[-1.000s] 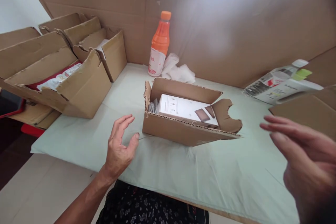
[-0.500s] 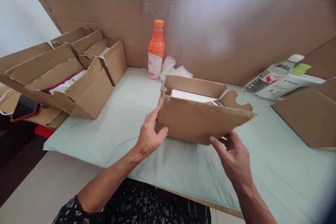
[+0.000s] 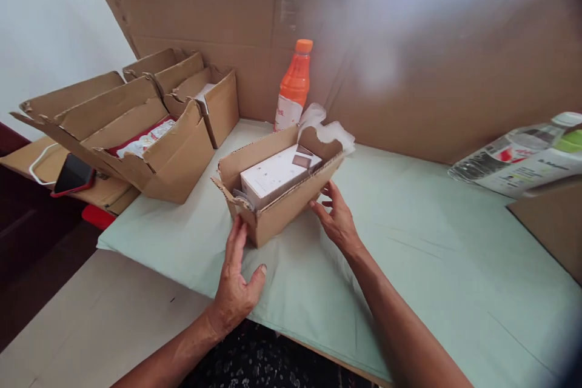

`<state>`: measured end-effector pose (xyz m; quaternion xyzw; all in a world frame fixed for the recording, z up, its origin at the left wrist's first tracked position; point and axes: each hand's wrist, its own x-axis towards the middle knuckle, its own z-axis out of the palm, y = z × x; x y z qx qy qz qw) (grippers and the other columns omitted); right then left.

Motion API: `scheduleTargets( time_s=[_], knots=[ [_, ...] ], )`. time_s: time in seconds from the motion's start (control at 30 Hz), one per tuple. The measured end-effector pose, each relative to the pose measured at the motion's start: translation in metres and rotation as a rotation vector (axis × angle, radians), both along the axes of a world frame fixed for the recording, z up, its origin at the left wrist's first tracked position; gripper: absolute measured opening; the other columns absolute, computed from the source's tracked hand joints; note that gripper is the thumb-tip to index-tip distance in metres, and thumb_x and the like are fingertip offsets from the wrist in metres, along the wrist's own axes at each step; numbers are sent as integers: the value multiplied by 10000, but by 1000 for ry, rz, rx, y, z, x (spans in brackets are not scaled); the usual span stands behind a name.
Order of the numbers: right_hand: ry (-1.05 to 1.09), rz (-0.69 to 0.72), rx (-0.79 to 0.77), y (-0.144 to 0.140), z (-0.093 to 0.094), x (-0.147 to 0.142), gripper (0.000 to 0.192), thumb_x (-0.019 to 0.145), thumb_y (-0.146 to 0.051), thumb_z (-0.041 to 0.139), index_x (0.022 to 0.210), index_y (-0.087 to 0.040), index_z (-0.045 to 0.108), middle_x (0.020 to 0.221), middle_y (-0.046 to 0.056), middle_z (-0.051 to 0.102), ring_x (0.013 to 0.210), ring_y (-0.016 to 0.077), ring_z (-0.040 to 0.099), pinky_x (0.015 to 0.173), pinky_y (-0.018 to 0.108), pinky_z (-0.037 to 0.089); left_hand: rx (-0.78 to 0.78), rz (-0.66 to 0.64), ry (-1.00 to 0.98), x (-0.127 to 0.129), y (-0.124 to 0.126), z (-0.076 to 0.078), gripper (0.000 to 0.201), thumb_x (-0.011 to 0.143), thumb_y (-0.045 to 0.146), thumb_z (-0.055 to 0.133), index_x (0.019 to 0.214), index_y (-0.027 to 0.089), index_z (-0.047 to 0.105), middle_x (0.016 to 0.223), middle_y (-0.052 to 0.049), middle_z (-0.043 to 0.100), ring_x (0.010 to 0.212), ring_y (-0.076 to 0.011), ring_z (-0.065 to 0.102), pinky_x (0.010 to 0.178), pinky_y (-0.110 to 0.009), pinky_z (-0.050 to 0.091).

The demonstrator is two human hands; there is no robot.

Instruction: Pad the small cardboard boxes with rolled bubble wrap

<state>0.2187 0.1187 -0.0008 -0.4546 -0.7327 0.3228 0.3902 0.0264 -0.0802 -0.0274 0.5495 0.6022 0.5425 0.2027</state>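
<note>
In front of me an open cardboard box [image 3: 291, 213] sits at an angle over the table, its left end closer to me. Inside it lies a white carton [image 3: 277, 177] with a dark picture on top, and some clear plastic shows at the near end. My left hand [image 3: 236, 288] is open, fingers stretched out against the box's near left corner and thumb apart. At the right end, my right hand [image 3: 337, 221] grips the lower edge of the long side, thumb in front; its fingertips are partly hidden behind the box.
Left stand cardboard bins [image 3: 186, 154] with packets in one. A phone [image 3: 75, 174] lies beyond the table's left edge. An orange bottle [image 3: 294, 82] and crumpled plastic [image 3: 334, 130] are behind the box. Clear bottle [image 3: 513, 142] and cardboard piece [image 3: 552, 227] are right.
The box has turned and shifted left, its left end swinging toward me, so more of the white carton shows. Both hands moved with it. My view has swung to the left.
</note>
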Motion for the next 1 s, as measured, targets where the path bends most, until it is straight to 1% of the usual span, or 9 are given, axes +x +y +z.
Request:
scheduleTargets(
  time_s=[0.07,0.13,0.3,0.43,0.5,0.6,0.73,0.9,1.0],
  knots=[
    [-8,39,-30,9,-6,-15,788,895,-479,611,1581,-260,289,1535,171,473,1331,336,539,971,544,539,1,-29,18,1,5,3,845,882,132,564,1621,313,195,1715,-84,162,1572,-328,208,1240,-539,319],
    [-23,91,-33,7,-14,-21,847,895,-510,621,1605,-248,241,1564,199,421,1357,360,517,978,565,536,0,-34,31,0,9,5,848,880,105,546,1619,324,193,1715,-77,164,1572,-317,213,1249,-541,298],
    [-75,207,17,-8,-35,-13,919,874,-531,677,1624,-301,198,1585,182,377,1388,373,483,1025,598,513,-11,-59,4,-6,12,3,853,851,64,536,1601,340,238,1704,-70,198,1564,-317,237,1248,-560,294],
    [-95,242,10,14,-39,-24,976,854,-530,687,1634,-291,152,1602,191,345,1394,384,474,1021,595,513,-24,-87,-34,-17,27,3,878,840,71,552,1599,369,225,1719,-58,136,1570,-328,213,1215,-565,356],
    [-119,255,11,37,-37,-42,1009,834,-521,693,1634,-251,141,1603,215,335,1386,390,483,1003,579,524,-35,-87,-66,-26,45,5,860,838,96,563,1592,357,244,1723,-63,113,1570,-330,213,1185,-539,408],
    [-201,253,54,78,-33,-81,1035,797,-459,701,1625,-187,142,1596,246,338,1377,390,493,996,567,525,-60,-41,-128,-44,86,9,814,826,146,578,1573,305,295,1711,-99,136,1559,-332,242,1131,-505,475],
    [-282,243,105,124,-27,-135,985,757,-361,685,1594,-117,226,1572,237,403,1407,362,464,1120,560,427,-52,66,-109,-67,150,10,826,773,135,586,1551,228,327,1691,-160,161,1551,-338,262,1134,-505,468],
    [-415,200,147,143,-25,-177,800,804,-297,603,1546,-112,368,1564,213,449,1415,363,456,1156,550,371,-23,145,-45,-94,220,-2,860,726,96,613,1535,202,340,1694,-170,158,1559,-324,251,1213,-512,370],
    [-488,196,170,140,-27,-182,620,900,-321,522,1481,-106,486,1534,206,494,1426,366,440,1156,553,348,-25,174,-27,-108,243,-16,864,719,93,627,1530,195,348,1674,-173,231,1556,-334,259,1233,-526,334]
  ],
)
